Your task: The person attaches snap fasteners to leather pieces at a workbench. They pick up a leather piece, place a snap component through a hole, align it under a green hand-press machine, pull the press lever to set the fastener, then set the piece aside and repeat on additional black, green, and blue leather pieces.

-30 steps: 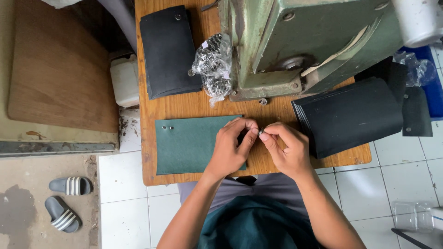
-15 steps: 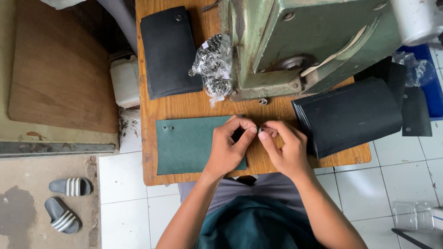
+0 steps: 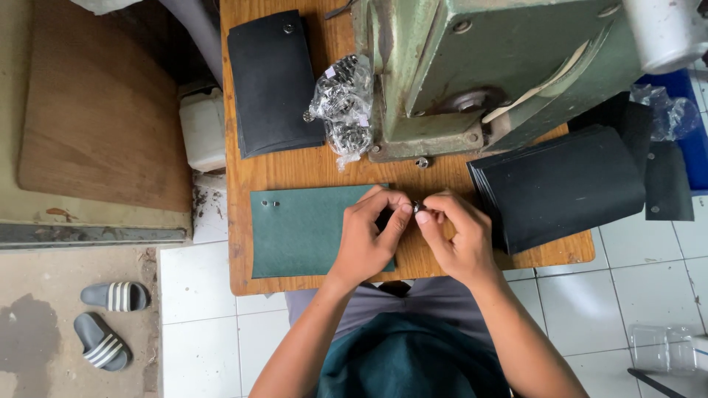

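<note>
A dark green leather sheet (image 3: 306, 230) lies flat on the wooden table (image 3: 317, 171), with two small metal studs near its left end. My left hand (image 3: 372, 239) rests over the sheet's right edge, fingers curled. My right hand (image 3: 457, 236) is close beside it. Both hands pinch a small metal snap piece (image 3: 417, 208) between their fingertips, just above the sheet's right edge.
A green metal press machine (image 3: 501, 66) stands at the table's back. A clear bag of metal snaps (image 3: 343, 103) sits left of it. Black leather sheets are stacked at back left (image 3: 273, 81) and right (image 3: 560, 184). Grey striped sandals (image 3: 107, 320) lie on the floor.
Both hands stay together over the sheet's right edge; the fingers have shifted slightly around the small snap piece. Nothing else moved.
</note>
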